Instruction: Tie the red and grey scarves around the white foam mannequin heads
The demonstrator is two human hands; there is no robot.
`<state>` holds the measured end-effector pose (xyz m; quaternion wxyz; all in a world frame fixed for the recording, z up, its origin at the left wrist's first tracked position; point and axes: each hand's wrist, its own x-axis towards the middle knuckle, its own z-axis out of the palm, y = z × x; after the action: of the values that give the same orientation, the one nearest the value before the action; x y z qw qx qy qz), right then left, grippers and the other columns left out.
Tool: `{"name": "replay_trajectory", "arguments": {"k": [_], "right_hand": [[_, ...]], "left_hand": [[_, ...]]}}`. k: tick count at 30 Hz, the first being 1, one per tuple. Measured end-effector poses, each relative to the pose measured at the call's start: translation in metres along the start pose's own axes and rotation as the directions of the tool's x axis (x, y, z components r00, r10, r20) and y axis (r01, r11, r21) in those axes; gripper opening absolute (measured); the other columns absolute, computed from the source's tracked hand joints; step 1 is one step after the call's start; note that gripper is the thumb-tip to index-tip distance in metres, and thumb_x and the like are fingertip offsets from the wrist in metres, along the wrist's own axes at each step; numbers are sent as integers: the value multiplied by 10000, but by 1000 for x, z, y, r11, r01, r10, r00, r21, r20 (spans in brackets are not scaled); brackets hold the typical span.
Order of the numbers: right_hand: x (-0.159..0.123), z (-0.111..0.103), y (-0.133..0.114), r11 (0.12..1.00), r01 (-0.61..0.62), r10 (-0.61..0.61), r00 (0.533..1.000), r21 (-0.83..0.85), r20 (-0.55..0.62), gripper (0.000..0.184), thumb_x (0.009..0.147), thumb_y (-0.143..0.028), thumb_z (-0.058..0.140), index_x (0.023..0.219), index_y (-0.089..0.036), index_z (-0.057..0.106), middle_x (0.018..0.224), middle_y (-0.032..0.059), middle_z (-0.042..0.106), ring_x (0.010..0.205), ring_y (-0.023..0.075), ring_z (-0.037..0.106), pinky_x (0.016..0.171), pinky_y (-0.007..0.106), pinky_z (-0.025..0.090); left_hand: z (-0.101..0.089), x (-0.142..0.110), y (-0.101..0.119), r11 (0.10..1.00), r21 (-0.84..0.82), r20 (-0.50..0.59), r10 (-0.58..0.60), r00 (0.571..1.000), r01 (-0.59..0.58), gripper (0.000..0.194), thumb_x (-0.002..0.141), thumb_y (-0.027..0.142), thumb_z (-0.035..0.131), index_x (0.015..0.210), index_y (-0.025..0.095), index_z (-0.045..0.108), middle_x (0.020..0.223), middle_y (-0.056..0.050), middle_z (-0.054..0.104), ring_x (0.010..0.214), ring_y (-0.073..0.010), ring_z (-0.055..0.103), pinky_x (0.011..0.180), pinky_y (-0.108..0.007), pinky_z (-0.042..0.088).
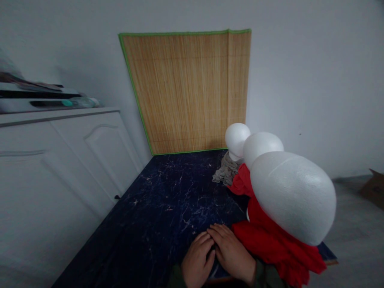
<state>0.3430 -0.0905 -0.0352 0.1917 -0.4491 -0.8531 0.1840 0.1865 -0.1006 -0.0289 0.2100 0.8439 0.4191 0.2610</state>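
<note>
My left hand (198,258) rests at the near edge of the dark blue marbled table (168,208), its fingers stretched and slightly bent. Against it lies my right hand (232,253), fingers flat and their tips touching those of the left; neither holds anything. Just right of my right hand a red cloth (270,242) is draped about the nearest white foam mannequin head (295,196). Behind that stand a second white head (262,146), partly hidden, and a third white head (237,138) with a grey crinkled cloth (225,170) around its base.
A bamboo mat with green edging (189,92) hangs on the wall behind the table. Along the left runs a white cabinet (69,160) with a clear bottle (82,102) and other items on top. A cardboard box (373,188) is on the floor at far right.
</note>
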Motion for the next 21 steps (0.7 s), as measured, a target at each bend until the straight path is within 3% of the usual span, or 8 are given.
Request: {"name": "replay_trajectory", "arguments": {"k": [11,14,17,19,21], "right_hand": [[1,-4,-3,1000,3,-3,1000,28,-23,569,718,-69,384,1276,-182,401,1311,55,429,1224,172,343,1063,384,220],[-5,-5,-4,995,59,-48,990,77,-136,463,765,-105,377,1207,-201,480,1232,61,506,1146,164,433,1010,358,318],[-29,1,3,989,126,-100,953,76,-285,347,812,-174,356,1084,-235,562,1073,56,603,1004,163,536,911,336,420],[-56,7,14,996,75,-51,920,48,-388,265,815,-260,380,946,-284,610,911,38,646,858,170,588,804,331,480],[-87,8,30,996,-79,91,865,44,-493,209,802,-385,420,825,-319,617,774,29,631,723,176,589,672,329,505]], "left_hand": [[-2,1,3,1000,-13,-12,10,1000,-10,410,785,128,444,1180,223,490,1181,-69,545,1114,-192,461,989,-419,353],[-3,1,3,999,-32,-1,5,1000,-6,445,741,86,446,1159,224,510,1171,-63,554,1104,-189,471,996,-420,343],[-1,-2,-3,999,-27,27,-35,999,36,494,663,57,473,1123,223,541,1203,-55,537,1153,-204,433,1008,-422,331],[1,-5,-8,997,-13,38,-78,996,79,502,644,86,503,1125,228,541,1237,-55,512,1188,-225,398,1009,-443,323],[3,-8,-11,995,-3,46,-99,994,100,530,642,125,531,1161,232,513,1272,-60,480,1204,-238,379,1007,-457,321]]}}
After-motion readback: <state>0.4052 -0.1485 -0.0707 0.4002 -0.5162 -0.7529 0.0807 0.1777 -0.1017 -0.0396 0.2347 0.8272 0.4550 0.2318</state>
